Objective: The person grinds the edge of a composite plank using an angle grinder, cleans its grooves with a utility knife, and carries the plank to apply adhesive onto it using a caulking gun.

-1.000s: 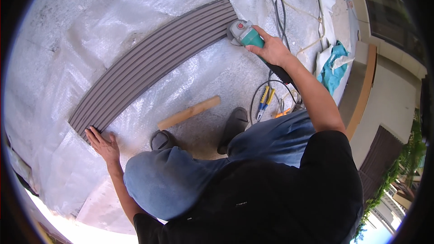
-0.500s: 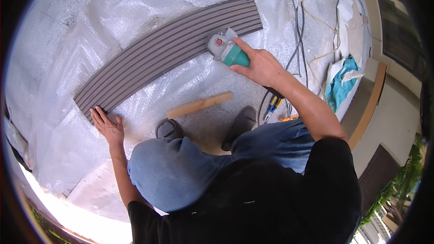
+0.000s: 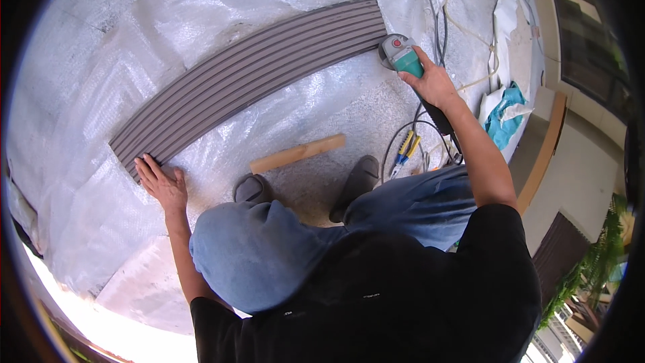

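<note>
A long grey-brown ribbed plank [image 3: 242, 81] lies on crinkled translucent plastic sheeting [image 3: 80, 215], bent by the lens. My left hand [image 3: 164, 181] rests fingers apart on its left end, pressing nothing else. My right hand [image 3: 433, 81] grips a teal and grey angle grinder [image 3: 406, 59] with a red button, whose head is just off the plank's right end at the lower corner; whether it touches the plank I cannot tell. A short light wooden block [image 3: 295, 153] lies on the floor between the plank and my feet.
Yellow-handled pliers [image 3: 406, 152] and looped cords [image 3: 440, 33] lie to the right. Crumpled white and teal sheets [image 3: 505, 121] sit beside a step with a wooden edge [image 3: 547, 148] and a window at the far right. My slippered feet [image 3: 356, 185] and knees are below the block.
The grinder moved from the plank's right end leftward along its lower edge half a second ago, then back rightward to just past that end. My left hand stayed on the left end.
</note>
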The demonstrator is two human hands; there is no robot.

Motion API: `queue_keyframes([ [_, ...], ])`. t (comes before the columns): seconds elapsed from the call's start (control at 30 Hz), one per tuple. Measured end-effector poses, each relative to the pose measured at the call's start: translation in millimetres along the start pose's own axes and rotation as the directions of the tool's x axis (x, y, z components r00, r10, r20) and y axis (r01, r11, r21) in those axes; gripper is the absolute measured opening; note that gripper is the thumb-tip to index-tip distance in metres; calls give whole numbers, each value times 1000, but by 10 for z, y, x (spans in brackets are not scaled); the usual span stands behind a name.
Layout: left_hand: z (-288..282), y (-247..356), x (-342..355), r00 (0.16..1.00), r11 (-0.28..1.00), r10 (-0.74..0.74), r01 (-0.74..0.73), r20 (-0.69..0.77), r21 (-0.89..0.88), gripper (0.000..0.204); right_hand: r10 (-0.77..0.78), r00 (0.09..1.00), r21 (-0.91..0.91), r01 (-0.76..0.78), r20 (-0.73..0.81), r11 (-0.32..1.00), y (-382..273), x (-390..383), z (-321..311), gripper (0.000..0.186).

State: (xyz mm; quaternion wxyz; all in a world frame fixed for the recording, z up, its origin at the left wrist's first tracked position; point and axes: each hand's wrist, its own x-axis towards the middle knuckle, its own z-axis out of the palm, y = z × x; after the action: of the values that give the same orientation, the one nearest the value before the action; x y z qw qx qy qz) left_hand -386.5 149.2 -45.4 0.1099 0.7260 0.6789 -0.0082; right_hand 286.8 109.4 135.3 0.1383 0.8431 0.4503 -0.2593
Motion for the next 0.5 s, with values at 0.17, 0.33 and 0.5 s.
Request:
queue_keyframes([
  [0.17, 62, 58, 48, 1000, 997, -23, 23, 6, -70, 103, -203, 973, 38, 200, 114, 979, -1081, -363, 3, 88],
  [0.33, -103, -16, 42, 1000, 994, 7, -5, 16, -107, 96, -513, 815, 155, 489, 271, 859, -2620, -668, 509, 87],
  [0.5, -111, -398, -207, 985, 983, -167, 169, -38, 66, 78, -555, 771, 204, 516, 313, 832, -3051, -786, 807, 89],
])
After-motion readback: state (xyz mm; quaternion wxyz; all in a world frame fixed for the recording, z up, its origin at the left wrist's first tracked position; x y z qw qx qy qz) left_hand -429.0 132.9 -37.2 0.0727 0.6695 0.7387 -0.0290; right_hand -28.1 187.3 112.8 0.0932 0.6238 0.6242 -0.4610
